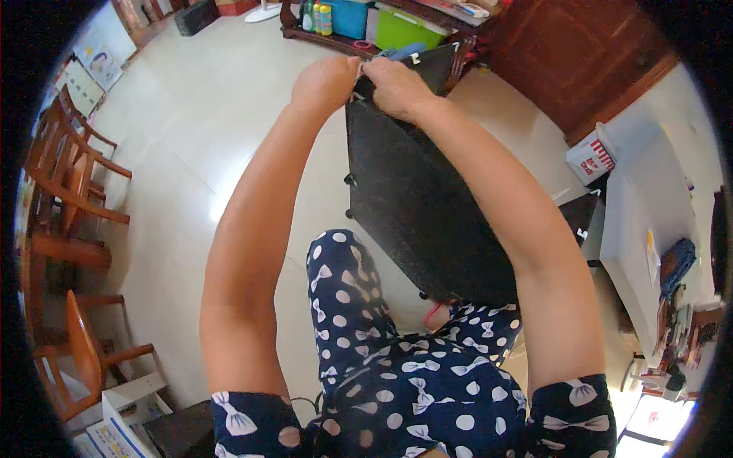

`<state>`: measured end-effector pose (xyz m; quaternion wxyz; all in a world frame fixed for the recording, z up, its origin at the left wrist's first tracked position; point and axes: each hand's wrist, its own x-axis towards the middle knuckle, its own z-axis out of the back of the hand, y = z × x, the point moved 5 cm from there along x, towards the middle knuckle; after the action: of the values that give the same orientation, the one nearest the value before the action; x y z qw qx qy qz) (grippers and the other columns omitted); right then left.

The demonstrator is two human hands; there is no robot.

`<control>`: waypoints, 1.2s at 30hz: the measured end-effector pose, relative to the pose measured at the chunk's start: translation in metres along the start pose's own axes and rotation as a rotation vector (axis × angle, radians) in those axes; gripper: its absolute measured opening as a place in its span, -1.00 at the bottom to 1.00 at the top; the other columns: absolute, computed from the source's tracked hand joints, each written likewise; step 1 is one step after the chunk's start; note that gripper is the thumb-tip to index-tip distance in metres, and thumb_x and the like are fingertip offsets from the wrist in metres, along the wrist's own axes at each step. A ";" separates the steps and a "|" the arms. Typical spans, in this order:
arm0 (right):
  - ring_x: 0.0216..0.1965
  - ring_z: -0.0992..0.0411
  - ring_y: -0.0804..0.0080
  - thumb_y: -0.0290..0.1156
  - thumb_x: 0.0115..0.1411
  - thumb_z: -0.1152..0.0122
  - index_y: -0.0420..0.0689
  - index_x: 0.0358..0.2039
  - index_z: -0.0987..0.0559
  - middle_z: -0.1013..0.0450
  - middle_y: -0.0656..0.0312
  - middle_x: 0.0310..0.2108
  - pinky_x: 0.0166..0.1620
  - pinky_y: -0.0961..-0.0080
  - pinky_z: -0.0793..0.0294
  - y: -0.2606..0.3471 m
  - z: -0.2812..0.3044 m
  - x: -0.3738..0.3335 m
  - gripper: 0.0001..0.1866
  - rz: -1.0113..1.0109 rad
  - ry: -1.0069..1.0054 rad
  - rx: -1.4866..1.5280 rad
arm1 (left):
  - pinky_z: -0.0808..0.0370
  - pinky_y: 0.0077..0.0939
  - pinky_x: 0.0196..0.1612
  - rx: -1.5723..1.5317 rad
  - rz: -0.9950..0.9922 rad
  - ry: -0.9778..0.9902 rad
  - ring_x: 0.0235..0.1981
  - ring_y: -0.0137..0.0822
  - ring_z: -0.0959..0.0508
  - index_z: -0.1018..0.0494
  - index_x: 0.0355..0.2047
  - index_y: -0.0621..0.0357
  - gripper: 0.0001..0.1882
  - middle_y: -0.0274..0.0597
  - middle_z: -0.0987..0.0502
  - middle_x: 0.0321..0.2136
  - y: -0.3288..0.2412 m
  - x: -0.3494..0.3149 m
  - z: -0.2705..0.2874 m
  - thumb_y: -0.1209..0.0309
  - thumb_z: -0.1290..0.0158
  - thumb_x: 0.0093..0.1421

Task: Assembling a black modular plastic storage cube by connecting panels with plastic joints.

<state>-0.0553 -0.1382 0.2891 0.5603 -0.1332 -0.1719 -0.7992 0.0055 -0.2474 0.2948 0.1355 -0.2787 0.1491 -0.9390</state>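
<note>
A large black flat-sided thing [427, 198], perhaps a case or folding panel, stands tilted in front of me, its near end by my right leg. Small dark knobs or wheels stick out along its left edge, and white clips show on its far edge. At its far left corner, my left hand [324, 84] and my right hand [393, 85] meet with arms stretched out. Both have their fingers closed. A small pale piece shows between the fingertips, but its kind is too small to tell. My right forearm passes over the black surface and hides part of it.
Wooden chairs [84, 168] line the left side. Ahead is a low wooden shelf with a green bin [408, 30], a blue bin [349, 19] and bottles. A brown door [580, 53], a white striped bucket [592, 156] and a white cabinet [649, 229] stand right.
</note>
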 end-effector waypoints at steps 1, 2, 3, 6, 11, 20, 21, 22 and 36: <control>-0.09 -0.48 0.00 -0.42 0.18 0.07 -0.19 -0.16 -0.55 -0.50 -0.08 -0.18 -0.08 0.10 -0.50 0.011 -0.001 0.003 -0.71 0.017 0.075 -0.157 | -0.47 -0.04 -0.27 0.063 -0.010 0.184 -0.40 0.03 -0.60 -0.44 -0.58 0.25 -0.45 0.01 -0.58 -0.52 -0.001 -0.005 0.002 0.08 0.31 0.32; -0.11 -0.50 -0.02 -0.42 0.19 0.08 -0.21 -0.19 -0.56 -0.52 -0.07 -0.22 -0.09 0.10 -0.52 0.026 0.001 0.007 -0.72 0.084 0.029 -0.187 | -0.47 -0.04 -0.27 0.076 0.015 0.184 -0.40 0.03 -0.60 -0.44 -0.58 0.25 -0.45 0.01 -0.58 -0.52 0.010 -0.006 0.005 0.08 0.31 0.32; -0.11 -0.50 -0.02 -0.42 0.19 0.08 -0.21 -0.19 -0.56 -0.52 -0.07 -0.22 -0.09 0.10 -0.52 0.026 -0.002 0.010 -0.72 0.092 0.030 -0.183 | -0.47 -0.01 -0.18 0.018 0.119 0.288 -0.32 0.06 -0.60 -0.51 -0.44 0.23 -0.46 0.06 -0.59 -0.39 0.019 0.003 -0.003 0.05 0.28 0.30; -0.12 -0.51 -0.04 -0.40 0.20 0.08 -0.19 -0.24 -0.58 -0.51 -0.06 -0.19 -0.12 0.12 -0.55 0.003 -0.011 0.012 -0.73 0.002 0.030 -0.139 | -0.47 0.01 -0.09 0.003 0.272 0.220 -0.23 0.10 -0.61 -0.59 -0.30 0.23 -0.42 0.12 -0.60 -0.26 0.015 0.002 -0.018 0.00 0.27 0.29; -0.14 -0.52 -0.04 -0.40 0.20 0.08 -0.18 -0.22 -0.58 -0.50 -0.08 -0.16 -0.13 0.12 -0.55 -0.005 -0.018 0.016 -0.73 0.087 -0.003 -0.189 | -0.49 -0.02 -0.07 -0.060 0.457 -0.057 -0.23 0.17 -0.60 -0.61 -0.34 0.24 -0.38 0.10 -0.61 -0.30 0.006 -0.020 -0.010 -0.02 0.29 0.30; -0.15 -0.48 -0.04 -0.21 0.19 -0.13 -0.19 -0.25 -0.53 -0.47 -0.07 -0.22 -0.11 0.12 -0.49 -0.005 -0.017 0.014 -0.71 0.040 0.056 -0.183 | -0.50 -0.09 -0.33 -0.177 0.397 -0.411 -0.42 0.05 -0.60 -0.61 -0.49 0.06 -0.44 0.05 -0.60 -0.47 0.015 -0.039 -0.022 0.05 0.32 0.34; -0.13 -0.43 -0.03 -0.18 0.20 -0.14 -0.18 -0.24 -0.45 -0.44 -0.04 -0.23 -0.10 0.13 -0.44 0.000 -0.014 0.016 -0.69 0.045 0.080 -0.180 | -0.46 -0.20 -0.44 -0.159 0.242 -0.671 -0.52 -0.05 -0.57 -0.59 -0.53 0.05 -0.47 0.00 -0.57 -0.53 0.020 -0.042 -0.009 0.07 0.28 0.33; -0.10 -0.42 -0.03 -0.16 0.19 -0.15 -0.18 -0.23 -0.45 -0.43 -0.04 -0.21 -0.07 0.13 -0.43 0.006 -0.017 0.017 -0.67 -0.014 0.128 -0.165 | -0.43 -0.32 -0.54 -0.137 0.078 -0.926 -0.61 -0.14 -0.54 -0.58 -0.56 0.05 -0.49 -0.06 -0.55 -0.60 0.023 -0.047 0.003 0.09 0.24 0.32; -0.16 -0.46 0.01 -0.33 0.21 -0.11 -0.26 -0.14 -0.46 -0.41 -0.07 -0.13 -0.19 0.24 -0.49 0.089 0.160 -0.100 -0.70 0.272 0.015 0.298 | -0.38 -0.61 -0.33 -1.497 0.304 -0.191 -0.35 -0.44 -0.49 -0.37 0.04 0.25 -0.30 -0.15 -0.51 -0.33 -0.114 -0.113 0.060 -0.16 0.39 0.36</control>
<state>0.0653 -0.0132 0.4046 0.6780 -0.0651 -0.2645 -0.6827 0.1110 -0.1166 0.3286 0.0507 -0.3524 0.7693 -0.5305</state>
